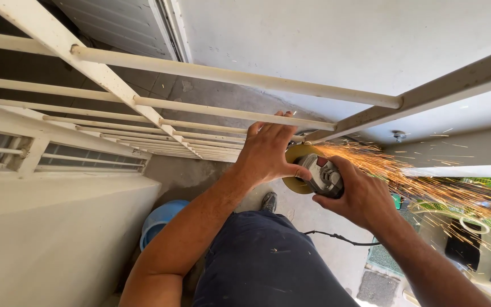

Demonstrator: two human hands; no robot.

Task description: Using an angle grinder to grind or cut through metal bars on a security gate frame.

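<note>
**Angle grinder cut at the grille frame joint**

The right hand (359, 196) is closed around the body of the angle grinder (322, 177), holding it up against the cream-painted metal grille (143, 102). The disc (296, 154) meets the metal where the lowest visible round bar (211, 126) joins the angled frame member (427, 91). Sparks (427, 187) stream away to the right, so the cut appears to be in progress. The left hand (268, 150) is spread, fingers extended and touching the bar just beside the disc, thumb near the grinder head; it grips nothing fully. The power cord (336, 237) hangs below, over the dark trousers (262, 261). Judged from this, continuing calls for steady pressure, left fingers kept off the disc edge, and support ready for the bar.
</note>
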